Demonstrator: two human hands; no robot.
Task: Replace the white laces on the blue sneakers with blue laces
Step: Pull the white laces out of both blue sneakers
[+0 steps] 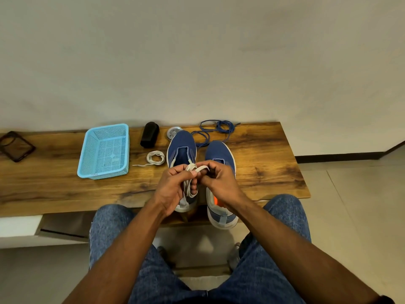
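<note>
Both sneakers stand on the wooden bench (263,150), toes pointing far. Above the left sneaker (182,148) we wind its white lace (190,170): loops hang around our left hand (173,187), thumb curled over them, while our right hand (219,183) pinches the free end, running left to right. The blue laces (215,130) lie beyond the right sneaker (219,153), nearer our right hand.

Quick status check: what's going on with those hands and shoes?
Left hand and right hand winding white lace. Sneakers unlaced. Blue laces waiting behind.
</note>
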